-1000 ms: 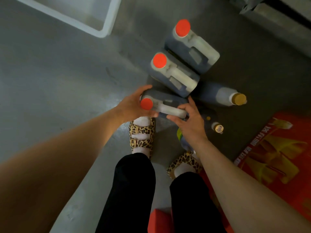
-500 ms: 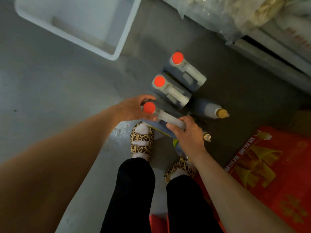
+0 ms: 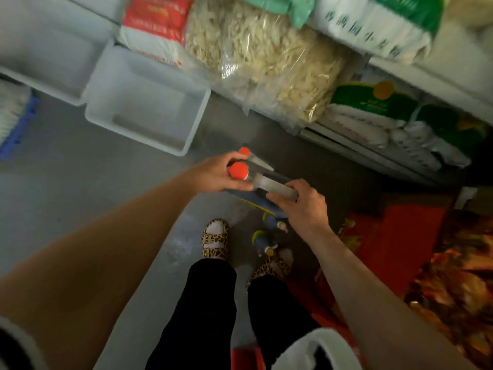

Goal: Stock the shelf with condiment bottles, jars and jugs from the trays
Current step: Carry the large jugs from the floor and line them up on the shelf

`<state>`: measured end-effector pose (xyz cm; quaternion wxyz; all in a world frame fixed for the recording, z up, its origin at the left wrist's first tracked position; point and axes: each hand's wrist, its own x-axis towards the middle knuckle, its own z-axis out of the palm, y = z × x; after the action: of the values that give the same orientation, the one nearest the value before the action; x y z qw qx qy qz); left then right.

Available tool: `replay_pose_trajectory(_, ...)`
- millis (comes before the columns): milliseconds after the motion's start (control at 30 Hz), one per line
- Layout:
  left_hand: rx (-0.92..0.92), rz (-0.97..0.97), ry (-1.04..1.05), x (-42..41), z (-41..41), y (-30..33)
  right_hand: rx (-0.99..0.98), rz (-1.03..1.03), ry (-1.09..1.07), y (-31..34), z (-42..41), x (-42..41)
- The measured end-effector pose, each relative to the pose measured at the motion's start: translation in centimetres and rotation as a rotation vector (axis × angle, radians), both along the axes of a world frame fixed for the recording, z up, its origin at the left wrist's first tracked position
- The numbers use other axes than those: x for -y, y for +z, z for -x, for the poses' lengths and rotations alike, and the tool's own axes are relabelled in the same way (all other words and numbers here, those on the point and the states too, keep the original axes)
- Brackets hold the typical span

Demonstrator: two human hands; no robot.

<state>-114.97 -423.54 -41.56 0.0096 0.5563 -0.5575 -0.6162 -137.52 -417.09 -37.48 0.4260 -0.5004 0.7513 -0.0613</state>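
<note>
Both hands grip one red-capped jug near the white tray: left hand at the cap, right hand round the handle.

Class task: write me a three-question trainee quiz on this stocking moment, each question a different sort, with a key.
1. True or false: the right hand grips the handle of the lifted jug.
2. The left hand is near the jug's: A cap, B base, C label.
3. Fill in: the cap is ___ in colour.

Key: 1 true; 2 A; 3 red. The white tray on the floor holds no bottles.
</note>
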Motion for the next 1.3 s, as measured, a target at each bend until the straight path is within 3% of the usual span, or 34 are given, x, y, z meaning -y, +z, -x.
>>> replay_pose_trajectory(367, -0.037, 0.317, -0.140, 7.5, 6.9, 24.3, -0.251, 0.319, -0.091, 24.1, 5.4, 4.5)
replay_pose_trajectory(633, -0.093, 0.733, -0.352, 10.7, 14.4, 42.2, -0.208, 0.626, -0.255, 42.6, 12.8, 6.2)
replay_pose_trajectory(800, -0.179, 0.977, -0.329, 13.6, 19.3, 51.5, -0.182, 0.789, -0.253, 52.6, 18.0, 8.3)
replay_pose_trajectory(933, -0.121, 1.182, -0.301, 16.5, 23.2, 57.2, -0.161, 0.880, -0.220, 58.0, 22.5, 11.2)
replay_pose_trajectory(1033, -0.066, 1.253, -0.272, 18.8, 26.4, 60.8, -0.009, 0.919, -0.220, 60.6, 26.1, 14.2)
replay_pose_trajectory(1300, -0.013, 1.207, -0.167, 24.5, 33.3, 64.0, 0.039, 0.905, -0.134, 63.5, 33.5, 22.8)
